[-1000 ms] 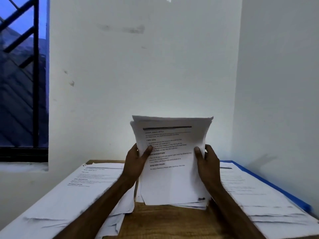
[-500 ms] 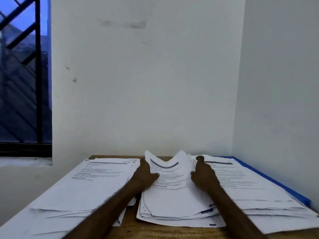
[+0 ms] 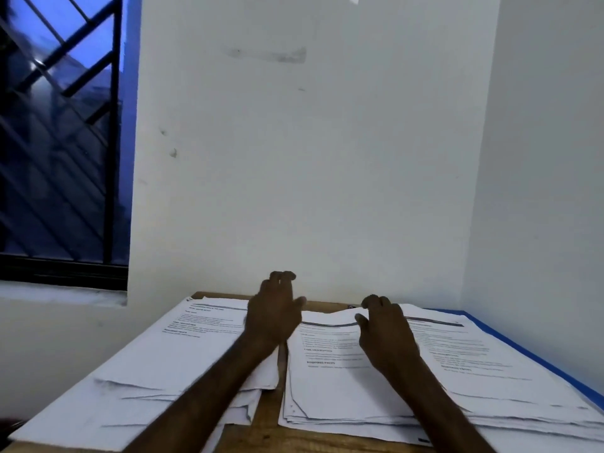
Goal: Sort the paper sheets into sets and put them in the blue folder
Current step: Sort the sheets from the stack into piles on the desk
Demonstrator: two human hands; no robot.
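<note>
Against white wall (image 3: 327, 158), wooden table (image 3: 271, 431) bears paper stacks (image 3: 327, 387); left hand (image 3: 273, 317) released; right hand (image 3: 385, 336) released atop them.

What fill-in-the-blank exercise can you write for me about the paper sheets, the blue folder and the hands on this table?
1. The white printed paper sheets lie in ____ piles on the brown wooden table.
2. The right hand rests on the ____ pile.
3. The flat blue folder lies under the pile on the ____ side.

Missing words: three; middle; right.
</note>
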